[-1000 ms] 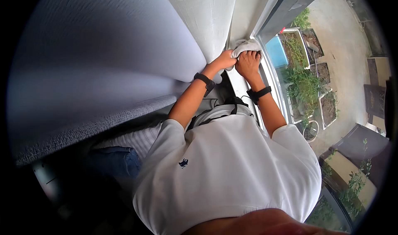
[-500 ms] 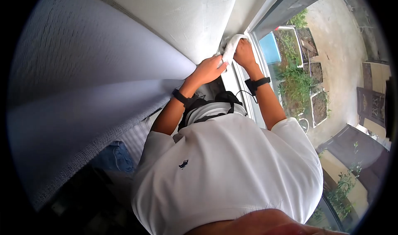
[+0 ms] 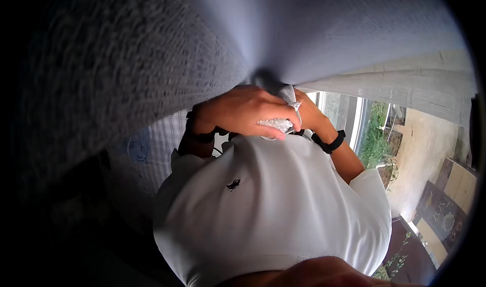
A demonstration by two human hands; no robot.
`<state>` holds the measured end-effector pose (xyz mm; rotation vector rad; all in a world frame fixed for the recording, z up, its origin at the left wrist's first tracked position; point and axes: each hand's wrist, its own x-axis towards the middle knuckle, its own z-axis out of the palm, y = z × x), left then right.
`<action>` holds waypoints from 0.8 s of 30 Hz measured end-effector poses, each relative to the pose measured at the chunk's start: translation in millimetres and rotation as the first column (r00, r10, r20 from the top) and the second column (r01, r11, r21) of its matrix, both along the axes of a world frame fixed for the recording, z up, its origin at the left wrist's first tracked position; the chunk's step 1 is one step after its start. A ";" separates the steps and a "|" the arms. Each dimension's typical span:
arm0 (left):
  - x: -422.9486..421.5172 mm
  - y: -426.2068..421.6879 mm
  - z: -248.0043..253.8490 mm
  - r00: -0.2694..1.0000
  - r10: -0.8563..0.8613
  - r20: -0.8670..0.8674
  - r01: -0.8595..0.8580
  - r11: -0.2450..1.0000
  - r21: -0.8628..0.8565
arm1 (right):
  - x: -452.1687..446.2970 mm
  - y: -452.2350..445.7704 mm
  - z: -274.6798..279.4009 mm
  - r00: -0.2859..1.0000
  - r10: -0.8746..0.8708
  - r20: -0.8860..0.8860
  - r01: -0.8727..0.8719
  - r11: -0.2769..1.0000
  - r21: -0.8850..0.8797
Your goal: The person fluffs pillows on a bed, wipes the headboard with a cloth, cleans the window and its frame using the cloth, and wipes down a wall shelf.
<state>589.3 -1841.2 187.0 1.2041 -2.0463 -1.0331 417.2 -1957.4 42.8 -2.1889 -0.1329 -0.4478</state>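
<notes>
Close in front of my chest, both hands meet at a gathered grey curtain point(image 3: 324, 28). My left hand point(image 3: 243, 109) is closed, thumb and fingers curled round a whitish, glittery textured piece point(image 3: 276, 124); its exact kind is not clear. A light grey strip of cloth point(image 3: 288, 93) rises from between the hands towards the gathered folds. My right hand point(image 3: 310, 112) is just right of the strip and partly behind it and the left fingers. Its fingertips are hidden, so its grip does not show.
Curtain fabric fills the top and left of the view. On the right is a window frame point(image 3: 357, 120), with green plants point(image 3: 374, 140) and paving point(image 3: 415, 150) beyond the glass. Checked cloth point(image 3: 164, 145) lies at lower left.
Both hands have come back from the window corner, nearer my chest. The curtain now covers the upper view. The white cloth between the hands earlier no longer shows in the same shape.
</notes>
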 end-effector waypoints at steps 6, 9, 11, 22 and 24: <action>64.2 8.0 -74.6 0.967 0.081 -0.240 -0.007 0.956 0.292 | 47.4 37.2 -39.7 0.991 -0.136 0.014 0.136 0.991 0.016; 79.9 60.8 -64.1 0.977 0.044 -0.208 0.033 0.935 0.352 | 84.3 63.1 -11.8 0.983 -0.051 -0.178 0.073 0.990 0.119; 104.9 98.1 -61.2 0.963 0.108 -0.248 -0.046 0.969 0.243 | 109.5 75.6 -29.2 0.926 -0.011 -0.377 0.008 1.000 -0.010; 156.6 226.8 -119.7 0.704 0.477 -0.526 -0.569 0.822 -0.017 | 172.5 142.7 -50.1 0.892 -0.452 0.011 0.447 0.879 -0.166; 158.6 218.6 -119.5 0.533 0.602 -0.594 -0.673 0.728 0.134 | 184.9 140.9 -40.2 0.888 -0.460 -0.020 0.444 0.868 -0.224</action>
